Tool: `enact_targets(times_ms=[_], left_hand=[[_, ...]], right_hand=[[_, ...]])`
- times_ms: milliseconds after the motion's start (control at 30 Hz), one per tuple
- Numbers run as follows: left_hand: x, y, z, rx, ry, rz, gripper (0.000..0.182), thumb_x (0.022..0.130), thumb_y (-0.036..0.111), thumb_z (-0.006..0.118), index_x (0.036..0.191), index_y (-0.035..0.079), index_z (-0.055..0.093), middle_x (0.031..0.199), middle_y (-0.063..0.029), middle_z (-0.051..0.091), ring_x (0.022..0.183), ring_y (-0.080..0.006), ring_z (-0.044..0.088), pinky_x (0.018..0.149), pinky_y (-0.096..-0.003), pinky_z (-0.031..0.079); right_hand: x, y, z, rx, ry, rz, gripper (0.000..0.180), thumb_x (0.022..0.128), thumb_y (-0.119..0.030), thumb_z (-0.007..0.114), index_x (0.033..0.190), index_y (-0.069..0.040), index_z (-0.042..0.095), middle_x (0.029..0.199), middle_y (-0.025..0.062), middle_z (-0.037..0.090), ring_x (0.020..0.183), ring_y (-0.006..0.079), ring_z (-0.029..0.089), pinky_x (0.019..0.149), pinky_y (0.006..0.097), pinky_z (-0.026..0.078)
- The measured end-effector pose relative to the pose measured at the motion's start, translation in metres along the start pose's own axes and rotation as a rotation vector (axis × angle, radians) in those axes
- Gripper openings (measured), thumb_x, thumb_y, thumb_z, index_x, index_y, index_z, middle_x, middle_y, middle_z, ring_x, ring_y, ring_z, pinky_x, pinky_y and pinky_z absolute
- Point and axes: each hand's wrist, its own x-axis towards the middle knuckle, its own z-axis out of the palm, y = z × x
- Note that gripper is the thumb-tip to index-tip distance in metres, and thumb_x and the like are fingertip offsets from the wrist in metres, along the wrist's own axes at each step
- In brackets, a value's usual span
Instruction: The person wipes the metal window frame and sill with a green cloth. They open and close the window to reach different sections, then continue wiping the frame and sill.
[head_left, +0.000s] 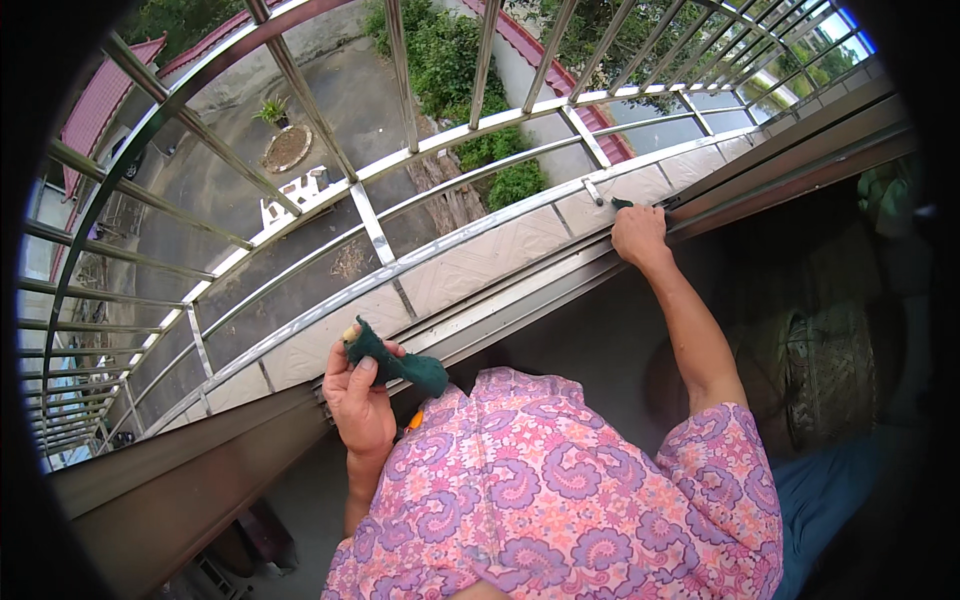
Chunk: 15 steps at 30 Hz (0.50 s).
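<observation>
My left hand (364, 409) grips a crumpled dark green cloth (401, 367) above the left part of the window sill. A pale yellowish tip (351, 332) pokes out at the cloth's upper end; I cannot tell what it is. At the right, my right hand (640, 234) is closed at the metal window track (510, 304), beside the end of the right window sash (795, 169). A small piece of dark green cloth (621, 203) shows past its fingers, and the rest is hidden by the hand.
Outside the track runs a tiled ledge (480, 259), bounded by a stainless steel window guard (375, 225). Another sash (187, 480) stands at the left. Below the guard lies a paved yard (225, 142). A woven basket (829, 367) sits in shadow indoors at the right.
</observation>
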Motion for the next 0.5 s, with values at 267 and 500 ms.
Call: enact_targets(times_ms=[267, 500], left_hand=[[-0.025, 0.002, -0.021, -0.006, 0.050, -0.032, 0.037, 0.095, 0.002, 0.056, 0.131, 0.000, 0.056, 0.103, -0.0155, 0.069, 0.095, -0.0233, 0.067, 0.090, -0.0382, 0.054], [-0.025, -0.007, -0.015, -0.070, 0.013, -0.064, 0.036, 0.095, 0.002, 0.056, 0.131, 0.000, 0.056, 0.103, -0.0159, 0.069, 0.095, -0.0232, 0.068, 0.091, -0.0383, 0.054]], right_hand=[[-0.016, -0.002, 0.004, 0.083, 0.039, -0.182, 0.023, 0.081, -0.013, 0.057, 0.086, 0.000, 0.075, 0.098, 0.0230, 0.071, 0.094, 0.0400, 0.068, 0.087, 0.0484, 0.049], [-0.088, -0.086, 0.007, 0.468, 0.217, -0.342, 0.018, 0.082, -0.008, 0.059, 0.092, 0.007, 0.060, 0.102, 0.0273, 0.058, 0.085, 0.0450, 0.065, 0.078, 0.0515, 0.055]])
